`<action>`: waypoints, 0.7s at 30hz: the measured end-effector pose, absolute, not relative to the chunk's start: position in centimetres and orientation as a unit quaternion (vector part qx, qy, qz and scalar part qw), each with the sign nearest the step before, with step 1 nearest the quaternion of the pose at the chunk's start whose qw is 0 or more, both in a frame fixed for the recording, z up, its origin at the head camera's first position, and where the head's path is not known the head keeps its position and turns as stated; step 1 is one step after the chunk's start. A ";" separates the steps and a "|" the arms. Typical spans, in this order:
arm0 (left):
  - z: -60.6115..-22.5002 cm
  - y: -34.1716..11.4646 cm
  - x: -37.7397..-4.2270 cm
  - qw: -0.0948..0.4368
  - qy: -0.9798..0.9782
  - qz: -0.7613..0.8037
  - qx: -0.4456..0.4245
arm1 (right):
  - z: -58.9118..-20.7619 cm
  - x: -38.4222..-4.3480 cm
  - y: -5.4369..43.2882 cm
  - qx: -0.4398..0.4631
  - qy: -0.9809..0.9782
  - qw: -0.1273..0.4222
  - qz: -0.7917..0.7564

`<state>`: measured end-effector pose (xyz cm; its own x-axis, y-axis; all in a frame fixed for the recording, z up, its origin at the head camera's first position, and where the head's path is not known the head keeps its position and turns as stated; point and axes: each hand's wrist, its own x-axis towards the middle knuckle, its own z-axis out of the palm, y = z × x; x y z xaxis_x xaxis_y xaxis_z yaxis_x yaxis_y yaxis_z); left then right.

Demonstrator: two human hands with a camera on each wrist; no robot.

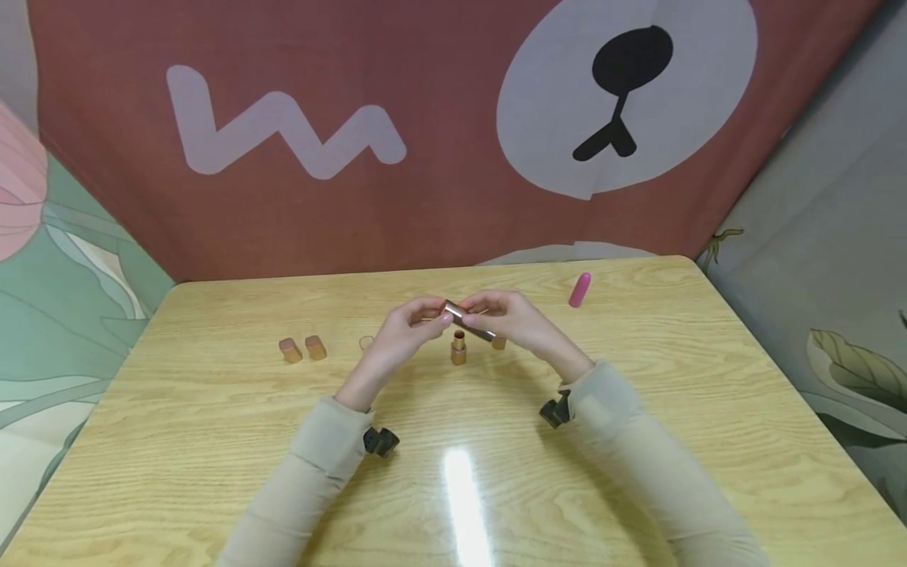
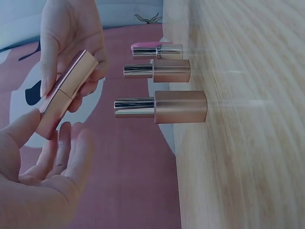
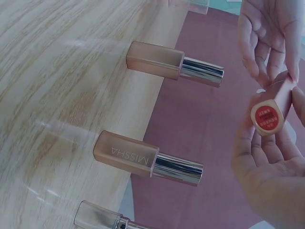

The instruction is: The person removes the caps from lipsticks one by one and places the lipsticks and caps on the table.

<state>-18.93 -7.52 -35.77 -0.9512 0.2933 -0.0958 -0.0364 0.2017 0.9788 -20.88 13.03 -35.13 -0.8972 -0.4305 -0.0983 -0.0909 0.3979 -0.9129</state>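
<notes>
A rose-gold lipstick tube (image 1: 469, 321), cap and base joined at a seam, is held slanted above the table between both hands. My left hand (image 1: 404, 329) pinches one end, its thumb on the near side in the left wrist view. Around the other end, my right hand (image 1: 513, 319) grips with thumb and fingers; a round red label (image 3: 267, 118) shows on that end in the right wrist view. Just below the hands stands an uncapped lipstick (image 1: 458, 350). A second uncapped lipstick (image 1: 499, 343) is partly hidden by the right hand.
Two rose-gold caps (image 1: 290, 350) lie on the left of the wooden table (image 1: 212, 441). A small clear piece (image 1: 365, 342) is beside the left hand. A lipstick with a clear base (image 2: 171, 51) stands in the row. Farther back right is a pink bullet-shaped object (image 1: 579, 290).
</notes>
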 end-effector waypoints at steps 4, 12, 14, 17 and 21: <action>-35.8 -7.4 -19.0 0.134 0.749 0.643 0.087 | -35.1 -20.8 13.0 -0.149 0.812 0.186 -0.533; -35.7 -7.4 -18.9 0.138 0.722 0.672 0.091 | -35.3 -20.8 13.2 -0.138 0.815 0.200 -0.527; -35.6 -7.4 -18.9 0.136 0.717 0.678 0.090 | -35.2 -20.8 13.2 -0.136 0.817 0.201 -0.523; -35.5 -7.2 -18.8 0.129 0.711 0.685 0.093 | -35.2 -20.7 13.2 -0.132 0.819 0.200 -0.522; -35.4 -6.9 -18.8 0.121 0.705 0.693 0.092 | -35.1 -20.7 13.2 -0.126 0.821 0.198 -0.521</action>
